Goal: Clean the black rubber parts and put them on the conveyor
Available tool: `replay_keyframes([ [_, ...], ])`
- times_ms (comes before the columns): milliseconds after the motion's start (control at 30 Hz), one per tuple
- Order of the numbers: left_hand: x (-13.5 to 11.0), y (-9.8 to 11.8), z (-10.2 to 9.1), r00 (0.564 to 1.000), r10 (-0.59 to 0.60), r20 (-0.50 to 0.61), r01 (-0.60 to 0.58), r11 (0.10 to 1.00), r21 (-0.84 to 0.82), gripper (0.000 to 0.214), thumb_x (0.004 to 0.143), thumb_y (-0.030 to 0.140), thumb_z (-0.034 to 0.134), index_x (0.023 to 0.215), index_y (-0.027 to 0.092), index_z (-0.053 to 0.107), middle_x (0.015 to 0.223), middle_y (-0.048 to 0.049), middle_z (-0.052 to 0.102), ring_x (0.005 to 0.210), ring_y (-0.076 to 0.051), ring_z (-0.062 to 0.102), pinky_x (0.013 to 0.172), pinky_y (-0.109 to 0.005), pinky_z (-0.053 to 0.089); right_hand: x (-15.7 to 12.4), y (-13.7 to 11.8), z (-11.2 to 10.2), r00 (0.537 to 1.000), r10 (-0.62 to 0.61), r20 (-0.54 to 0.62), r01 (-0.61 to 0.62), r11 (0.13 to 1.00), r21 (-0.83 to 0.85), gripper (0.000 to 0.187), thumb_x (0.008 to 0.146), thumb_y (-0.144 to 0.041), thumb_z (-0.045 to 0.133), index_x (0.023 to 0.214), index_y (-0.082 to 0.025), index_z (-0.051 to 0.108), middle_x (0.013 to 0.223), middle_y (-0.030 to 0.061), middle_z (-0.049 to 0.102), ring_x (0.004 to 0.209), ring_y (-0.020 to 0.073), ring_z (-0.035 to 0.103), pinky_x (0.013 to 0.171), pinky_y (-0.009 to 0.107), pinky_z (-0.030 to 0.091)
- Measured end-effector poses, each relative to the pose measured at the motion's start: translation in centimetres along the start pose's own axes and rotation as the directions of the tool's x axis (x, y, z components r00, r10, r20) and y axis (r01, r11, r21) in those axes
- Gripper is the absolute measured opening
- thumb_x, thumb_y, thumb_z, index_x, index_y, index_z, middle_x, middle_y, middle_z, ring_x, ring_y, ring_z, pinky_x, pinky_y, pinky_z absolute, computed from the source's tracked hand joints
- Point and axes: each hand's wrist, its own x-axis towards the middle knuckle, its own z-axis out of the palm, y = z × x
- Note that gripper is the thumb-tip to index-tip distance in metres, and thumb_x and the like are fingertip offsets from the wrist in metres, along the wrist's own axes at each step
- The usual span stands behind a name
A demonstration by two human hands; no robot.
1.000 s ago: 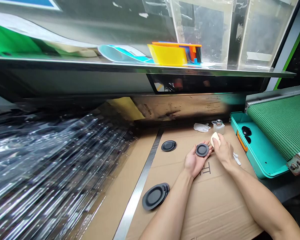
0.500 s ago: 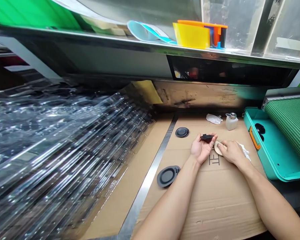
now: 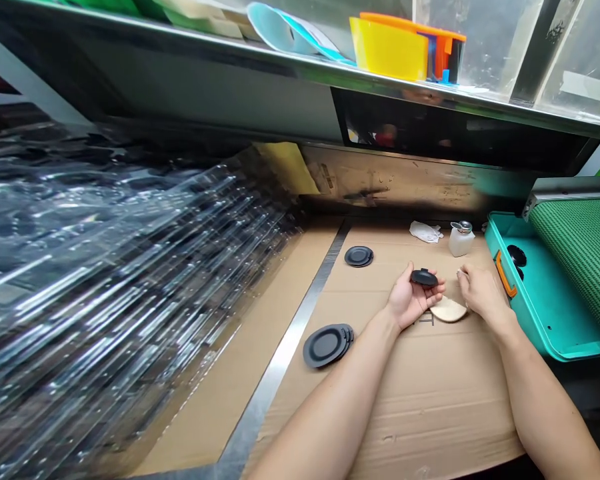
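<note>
My left hand (image 3: pixel 414 297), palm up, holds a small black oval lid (image 3: pixel 424 277) with a tab on its upper edge. To its right, a round beige pad (image 3: pixel 449 309) lies flat on the cardboard. My right hand (image 3: pixel 483 291) is just above and right of the pad, its fingers curled together. Something pale shows at its fingertips, too small to name. Nearer my left forearm rests an overlapping stack of dark round lids (image 3: pixel 326 347). Farther back is a smaller stack of similar lids (image 3: pixel 359 256).
A teal bin (image 3: pixel 545 320) with black parts stands at right, beside a green conveyor belt (image 3: pixel 580 243). A pump bottle (image 3: pixel 461 240) and crumpled white tissue (image 3: pixel 426 231) are at the back. Clear plastic trays (image 3: pixel 130 280) are stacked at left; a shelf (image 3: pixel 300 67) runs overhead.
My right hand has let go of the beige pad and lifted up and right. The white cloth beside that hand is no longer visible. My left hand has tilted the lid's face into view.
</note>
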Motion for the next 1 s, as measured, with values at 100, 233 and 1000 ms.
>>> replay_keyframes([
  [100,-0.2,-0.8,0.7,0.995,-0.099,0.02,0.095,0.987,0.13,0.061,0.101,0.057,0.028,0.093,0.009,0.063,0.079,-0.018,0.072,0.06,-0.019,0.069,0.053,-0.026,0.055,0.0,-0.6,0.3,0.976,-0.166,-0.143,0.197,0.95,0.242,0.023,0.101,-0.027,0.042,0.093,-0.02,0.062,0.087,0.0053,0.067,0.08,0.0178,0.061,0.072,0.027,0.04],
  [233,-0.5,-1.2,1.5,0.998,-0.003,-0.068,0.026,0.945,0.326,0.058,0.101,0.057,0.029,0.084,0.011,0.061,0.062,-0.0108,0.066,0.041,-0.012,0.055,0.035,-0.019,0.036,-0.2,-1.3,1.2,0.94,-0.286,-0.184,0.333,0.882,0.334,0.019,0.099,-0.027,0.05,0.091,-0.021,0.065,0.087,0.0038,0.066,0.081,0.0168,0.06,0.075,0.026,0.042],
  [1000,-1.5,-0.5,1.7,0.962,0.265,-0.065,-0.073,0.477,0.876,0.067,0.092,0.068,0.036,0.053,0.017,0.055,0.04,-0.0025,0.05,0.033,-0.01,0.036,0.035,-0.024,0.025,-0.7,-2.7,2.3,0.928,-0.36,-0.099,0.362,0.932,0.009,0.022,0.096,-0.022,0.049,0.079,-0.02,0.063,0.081,0.0031,0.063,0.072,0.0151,0.055,0.067,0.027,0.035],
])
